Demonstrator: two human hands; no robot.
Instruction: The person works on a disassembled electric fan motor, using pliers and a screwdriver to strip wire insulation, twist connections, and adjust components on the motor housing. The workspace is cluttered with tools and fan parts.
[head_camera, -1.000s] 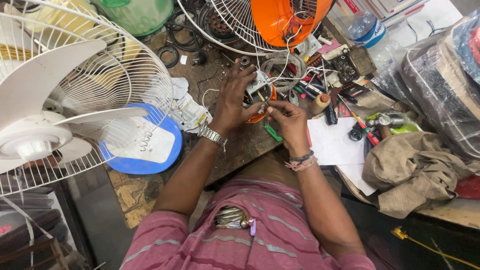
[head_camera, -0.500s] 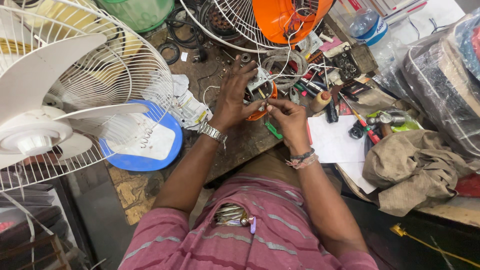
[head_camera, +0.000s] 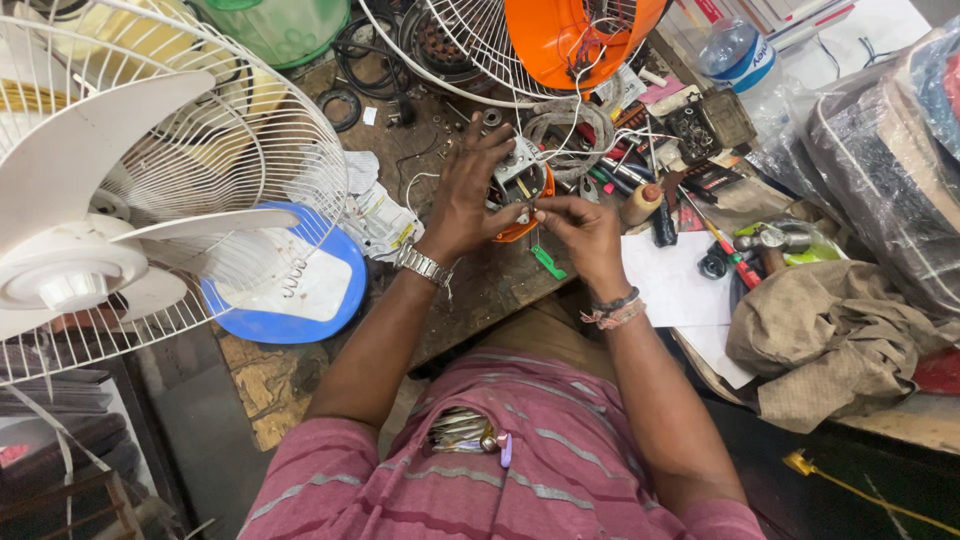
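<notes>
At frame centre, my left hand is gripping the orange switch unit steady while my right hand is pinching its wire.

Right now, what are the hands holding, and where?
Left hand grips the small orange fan part from above, over its left side; right hand pinches at its front edge.

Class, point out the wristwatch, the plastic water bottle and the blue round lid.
wristwatch (head_camera: 423, 265), head view, on its metal band
plastic water bottle (head_camera: 735, 52), head view, on its body
blue round lid (head_camera: 340, 300), head view, on its right rim

Glossy orange plastic housing, rough worn wooden bench, white paper sheet.
</notes>
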